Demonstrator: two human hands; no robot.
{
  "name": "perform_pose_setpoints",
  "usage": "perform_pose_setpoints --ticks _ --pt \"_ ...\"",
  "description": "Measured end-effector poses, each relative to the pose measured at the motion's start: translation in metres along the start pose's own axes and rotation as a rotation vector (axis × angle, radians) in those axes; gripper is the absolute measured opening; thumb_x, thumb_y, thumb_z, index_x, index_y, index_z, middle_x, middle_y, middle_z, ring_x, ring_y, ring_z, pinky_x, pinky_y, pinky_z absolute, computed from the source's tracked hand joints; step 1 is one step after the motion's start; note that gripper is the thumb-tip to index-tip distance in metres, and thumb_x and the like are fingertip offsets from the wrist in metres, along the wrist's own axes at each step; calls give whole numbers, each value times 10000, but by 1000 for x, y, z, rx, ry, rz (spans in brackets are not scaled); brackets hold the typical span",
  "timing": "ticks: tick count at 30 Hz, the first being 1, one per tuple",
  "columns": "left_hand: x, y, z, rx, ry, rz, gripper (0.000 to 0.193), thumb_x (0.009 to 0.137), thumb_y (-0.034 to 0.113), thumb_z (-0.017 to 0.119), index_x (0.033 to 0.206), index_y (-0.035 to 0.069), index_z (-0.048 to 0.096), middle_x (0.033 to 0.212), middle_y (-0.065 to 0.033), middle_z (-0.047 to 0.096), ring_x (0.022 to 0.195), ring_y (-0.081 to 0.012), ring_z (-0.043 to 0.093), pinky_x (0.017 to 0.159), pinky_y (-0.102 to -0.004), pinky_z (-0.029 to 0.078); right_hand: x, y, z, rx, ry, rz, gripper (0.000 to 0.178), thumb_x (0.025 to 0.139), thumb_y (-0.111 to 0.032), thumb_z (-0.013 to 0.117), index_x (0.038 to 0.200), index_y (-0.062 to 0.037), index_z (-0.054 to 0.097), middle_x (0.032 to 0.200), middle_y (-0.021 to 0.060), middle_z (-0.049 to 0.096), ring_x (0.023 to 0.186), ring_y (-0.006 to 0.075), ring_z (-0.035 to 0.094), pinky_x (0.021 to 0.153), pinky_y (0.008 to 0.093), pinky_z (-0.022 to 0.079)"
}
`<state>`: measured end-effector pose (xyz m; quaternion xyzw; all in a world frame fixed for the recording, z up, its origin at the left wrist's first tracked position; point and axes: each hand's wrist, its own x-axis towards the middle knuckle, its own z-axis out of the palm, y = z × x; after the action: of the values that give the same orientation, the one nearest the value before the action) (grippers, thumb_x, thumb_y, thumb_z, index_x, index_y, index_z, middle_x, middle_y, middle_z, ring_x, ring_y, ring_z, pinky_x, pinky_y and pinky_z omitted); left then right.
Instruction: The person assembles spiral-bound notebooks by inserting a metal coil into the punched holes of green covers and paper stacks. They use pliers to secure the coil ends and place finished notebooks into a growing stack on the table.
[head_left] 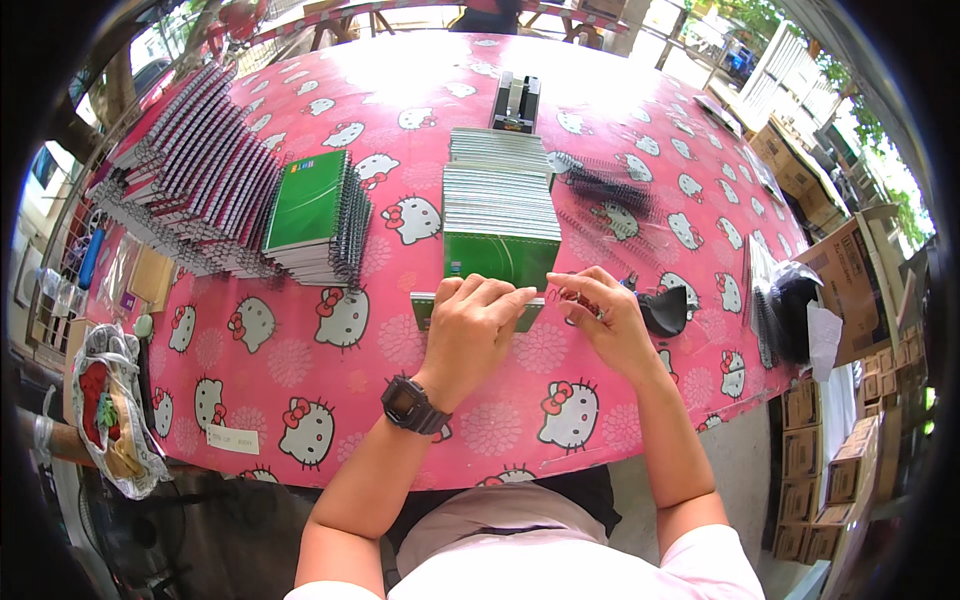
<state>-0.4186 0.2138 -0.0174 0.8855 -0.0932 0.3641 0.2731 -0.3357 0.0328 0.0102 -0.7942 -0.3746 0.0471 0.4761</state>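
Note:
My left hand [470, 315], with a dark watch on its wrist, is closed on a thin unbound green notebook [424, 308] held on edge. Beside its right end, the fingers of my right hand [602, 310] pinch a thin dark wire coil [566, 294], largely covered by the fingers. Just beyond my hands stands a long row of unbound notebooks [500, 208], the nearest showing a green cover [500, 258]. Loose black wire coils [610, 188] lie to the right of that row. A black object [662, 312] rests by my right hand; its kind is unclear.
Spiral-bound notebooks [195, 175] are stacked at the left, with green-covered ones [310, 205] beside them. A black holder [515, 102] stands behind the row. A fabric basket [115, 410] hangs at the left table edge. Cardboard boxes [845, 280] stand at the right.

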Motion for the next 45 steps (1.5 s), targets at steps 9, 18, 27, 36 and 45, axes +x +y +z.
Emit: perform_pose_setpoints --ticks 9,18,27,36,45 --pt "1 -2 -3 -36 -57 16 183 789 87 663 963 127 707 840 1 670 783 -173 599 769 -320 397 5 5 0 -52 -19 -168 218 720 21 711 926 -35 669 886 62 608 807 159 594 714 291 477" --pt "3 6 -6 -74 -63 -63 264 771 131 691 1032 129 648 860 3 661 815 -194 598 781 -336 373 4 -2 0 69 -161 -139 401 835 22 596 1223 -40 516 813 84 605 709 161 581 645 297 479" --pt "1 10 -7 69 -218 -3 180 824 283 659 921 136 621 843 16 626 835 -184 572 794 -346 323 1 6 -36 1 54 187 417 884 -184 627 1253 -58 481 956 130 638 812 256 614 727 330 496" --pt "3 7 -6 -4 -193 29 211 814 332 668 808 122 651 809 17 621 863 -181 574 881 -405 292 -51 84 -82 -727 196 453 752 631 -525 785 1179 -74 538 1362 232 439 1311 378 354 1034 466 348" --pt "-8 -1 -23 -7 -308 42 250 649 325 790 744 141 649 760 35 591 843 -160 560 913 -425 269 -34 22 -55 753 -268 38 692 730 -566 709 1055 42 653 1305 207 527 1193 237 504 965 341 393"
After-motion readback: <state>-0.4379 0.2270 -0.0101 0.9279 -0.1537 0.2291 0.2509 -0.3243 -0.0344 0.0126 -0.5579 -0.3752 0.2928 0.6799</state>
